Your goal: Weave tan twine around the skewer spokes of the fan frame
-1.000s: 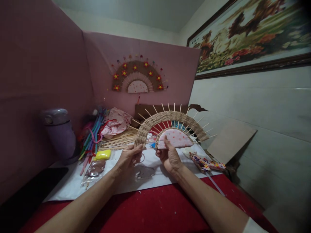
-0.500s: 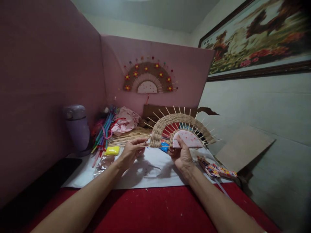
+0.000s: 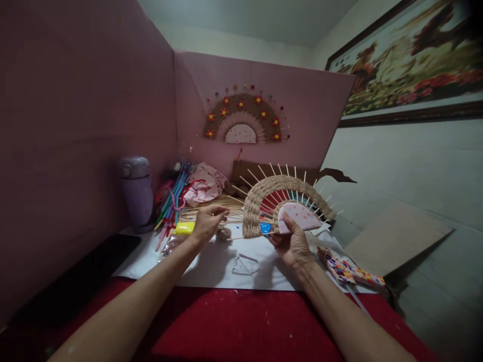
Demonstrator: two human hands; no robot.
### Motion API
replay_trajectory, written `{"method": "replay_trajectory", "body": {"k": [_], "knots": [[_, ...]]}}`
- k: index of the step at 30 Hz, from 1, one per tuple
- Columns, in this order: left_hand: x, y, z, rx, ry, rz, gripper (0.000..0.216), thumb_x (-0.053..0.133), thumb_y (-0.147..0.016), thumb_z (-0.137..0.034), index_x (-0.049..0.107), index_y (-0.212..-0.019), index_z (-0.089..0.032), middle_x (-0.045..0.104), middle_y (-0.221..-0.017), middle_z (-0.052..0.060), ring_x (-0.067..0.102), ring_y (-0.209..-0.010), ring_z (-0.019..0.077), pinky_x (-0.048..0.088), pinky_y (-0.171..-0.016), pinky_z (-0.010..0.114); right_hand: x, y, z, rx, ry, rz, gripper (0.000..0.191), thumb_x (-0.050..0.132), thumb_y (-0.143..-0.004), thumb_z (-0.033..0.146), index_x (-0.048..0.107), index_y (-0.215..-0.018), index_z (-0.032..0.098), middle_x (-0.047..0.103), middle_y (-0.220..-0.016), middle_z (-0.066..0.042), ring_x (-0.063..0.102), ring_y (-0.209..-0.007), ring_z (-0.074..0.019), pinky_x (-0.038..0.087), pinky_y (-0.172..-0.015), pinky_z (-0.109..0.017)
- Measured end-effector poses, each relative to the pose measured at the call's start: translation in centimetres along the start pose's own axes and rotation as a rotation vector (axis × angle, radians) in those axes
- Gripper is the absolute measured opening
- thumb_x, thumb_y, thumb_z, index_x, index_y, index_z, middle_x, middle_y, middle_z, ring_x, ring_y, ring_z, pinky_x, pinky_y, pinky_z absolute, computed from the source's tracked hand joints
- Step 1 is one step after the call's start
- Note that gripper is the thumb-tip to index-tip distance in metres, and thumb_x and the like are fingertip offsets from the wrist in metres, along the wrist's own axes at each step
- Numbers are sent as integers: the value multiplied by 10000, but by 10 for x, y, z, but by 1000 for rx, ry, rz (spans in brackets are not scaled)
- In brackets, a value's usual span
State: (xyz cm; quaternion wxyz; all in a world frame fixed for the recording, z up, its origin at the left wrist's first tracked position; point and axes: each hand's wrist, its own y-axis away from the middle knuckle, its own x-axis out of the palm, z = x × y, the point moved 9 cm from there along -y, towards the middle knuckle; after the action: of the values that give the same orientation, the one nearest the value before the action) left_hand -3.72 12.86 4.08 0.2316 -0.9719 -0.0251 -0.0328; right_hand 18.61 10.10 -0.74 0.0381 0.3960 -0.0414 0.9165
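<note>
Right hand [image 3: 292,246] pinches woven fan [image 3: 297,213]. Left of fan: left hand [image 3: 209,221], cannot tell if pinching anything; yellow packet [image 3: 184,228], purple flask [image 3: 138,201] beyond. Fan partly hides blue packet [image 3: 265,229].

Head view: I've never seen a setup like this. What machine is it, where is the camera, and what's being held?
There is no machine: these are a person's two bare hands, seen by a camera worn on the head, looking forward and down. The right hand grips a woven half-round piece with thin sticks radiating out, thumb on its dotted centre. The left hand is beside it, fingers drawn together; whether they pinch anything is unclear. On the white sheet, over a red cloth, lie a yellow packet and a flower-patterned piece. A purple bottle stands at the left. A similar half-round decoration shows against the pink panel behind.
</note>
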Motion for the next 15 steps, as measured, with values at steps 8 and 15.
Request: {"method": "replay_trajectory", "body": {"k": [8, 15], "knots": [[-17, 0, -32, 347, -457, -105, 57, 699, -653, -196, 669, -606, -211, 588, -593, 11, 472, -605, 146, 319, -619, 242, -5, 1, -4, -15, 56, -76, 265, 752, -570, 250, 518, -667, 173, 526, -471, 74, 389, -328, -53, 288, -283, -168], [-15, 2, -42, 509, -697, -121, 116, 646, -736, -267, 616, -655, -190, 583, -632, 17, 494, -635, 162, 348, -654, 272, -11, 0, -8, 35, 127, -142, 231, 734, -574, 239, 525, -634, 162, 530, -435, 54, 359, -288, -50, 256, -260, -170]]}}
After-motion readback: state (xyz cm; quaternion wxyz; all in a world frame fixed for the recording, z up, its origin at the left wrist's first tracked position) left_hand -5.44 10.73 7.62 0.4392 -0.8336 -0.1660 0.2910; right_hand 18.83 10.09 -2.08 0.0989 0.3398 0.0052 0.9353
